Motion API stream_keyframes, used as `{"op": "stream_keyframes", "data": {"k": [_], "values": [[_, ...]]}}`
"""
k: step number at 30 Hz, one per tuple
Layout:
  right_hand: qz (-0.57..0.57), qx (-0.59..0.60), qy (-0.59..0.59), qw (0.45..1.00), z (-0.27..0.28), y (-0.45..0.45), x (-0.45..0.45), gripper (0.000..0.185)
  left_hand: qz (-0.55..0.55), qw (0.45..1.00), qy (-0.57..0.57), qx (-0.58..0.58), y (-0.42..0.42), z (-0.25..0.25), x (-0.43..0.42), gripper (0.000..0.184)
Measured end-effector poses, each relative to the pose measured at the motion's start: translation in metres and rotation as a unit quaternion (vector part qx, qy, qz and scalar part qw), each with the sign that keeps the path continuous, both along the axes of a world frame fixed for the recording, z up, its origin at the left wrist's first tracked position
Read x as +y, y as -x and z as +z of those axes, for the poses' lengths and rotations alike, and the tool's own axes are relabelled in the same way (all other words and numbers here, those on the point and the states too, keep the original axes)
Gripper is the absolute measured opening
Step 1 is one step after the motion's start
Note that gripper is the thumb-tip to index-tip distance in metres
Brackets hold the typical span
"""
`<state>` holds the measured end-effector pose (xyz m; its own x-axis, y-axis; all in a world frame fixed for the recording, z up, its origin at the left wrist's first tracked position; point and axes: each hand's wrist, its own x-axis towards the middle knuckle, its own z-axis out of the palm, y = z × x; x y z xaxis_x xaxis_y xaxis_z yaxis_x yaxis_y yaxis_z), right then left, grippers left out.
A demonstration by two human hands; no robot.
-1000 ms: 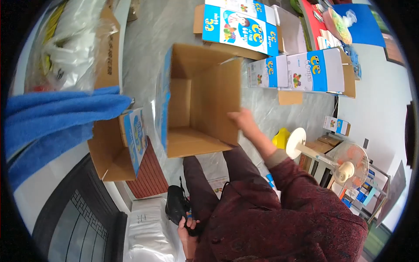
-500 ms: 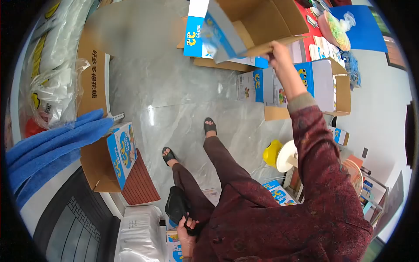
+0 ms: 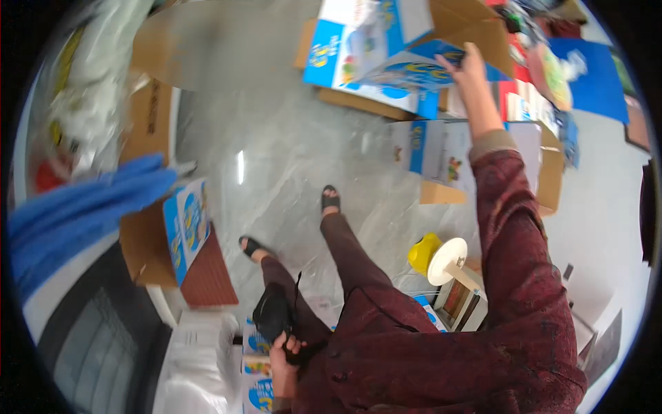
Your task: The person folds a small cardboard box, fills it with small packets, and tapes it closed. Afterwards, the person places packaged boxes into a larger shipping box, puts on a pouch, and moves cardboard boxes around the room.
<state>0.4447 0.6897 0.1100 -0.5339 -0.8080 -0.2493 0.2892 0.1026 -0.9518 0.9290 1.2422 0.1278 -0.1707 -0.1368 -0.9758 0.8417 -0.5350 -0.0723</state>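
My right hand (image 3: 470, 69) is stretched far forward, its fingers spread against the near side of an open cardboard box (image 3: 476, 17) with blue and white printed panels. That box sits tilted on or against another blue and white printed carton (image 3: 345, 52). Low on the left, my left hand (image 3: 285, 353) is closed round a soft-looking black item (image 3: 272, 307), like a small pouch with a thin cord; its exact kind is unclear. More printed cartons (image 3: 452, 148) stand just below my right hand.
An open carton (image 3: 148, 241) stands on the left beside blue cloth (image 3: 89, 207). Plastic-wrapped white packs (image 3: 200, 355) lie at lower left. A yellow object (image 3: 424, 253) and a round white disc (image 3: 447, 261) are right of my legs. Grey tiled floor (image 3: 276, 145) lies ahead.
The open box has turned and come down, showing its blue printed side. My right hand's fingers have gone from gripping its edge to spread. The left hand keeps the black item.
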Motion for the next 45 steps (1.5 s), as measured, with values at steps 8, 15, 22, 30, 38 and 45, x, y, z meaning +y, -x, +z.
{"op": "stream_keyframes", "data": {"k": [8, 15, 22, 30, 38, 45], "values": [[0.303, -0.013, -0.214, 0.928, -0.122, -0.121, 0.13, 0.041, 0.025, 0.999, 0.046, 0.0, -0.044, 0.003, 0.009, 0.024], [0.636, -0.049, -0.384, 0.668, -0.141, -0.492, 0.3, 0.08, 0.072, 0.997, 0.033, -0.008, -0.103, 0.02, 0.05, 0.032], [0.565, -0.02, -0.398, 0.723, -0.167, -0.703, 0.312, 0.071, 0.196, 0.98, -0.021, -0.021, -0.154, 0.02, 0.112, 0.022], [0.739, 0.468, -0.043, 0.483, -0.241, -0.686, 0.342, 0.021, 0.193, 0.981, -0.009, -0.021, -0.198, 0.007, 0.139, 0.018], [0.605, 0.208, -0.146, 0.754, -0.229, -0.507, 0.416, 0.022, 0.141, 0.989, -0.03, 0.018, -0.199, -0.014, 0.12, 0.014], [0.234, -0.075, -0.424, 0.872, -0.113, -0.339, 0.395, 0.03, 0.015, 1.0, -0.007, -0.003, -0.179, -0.01, 0.061, 0.014]]}}
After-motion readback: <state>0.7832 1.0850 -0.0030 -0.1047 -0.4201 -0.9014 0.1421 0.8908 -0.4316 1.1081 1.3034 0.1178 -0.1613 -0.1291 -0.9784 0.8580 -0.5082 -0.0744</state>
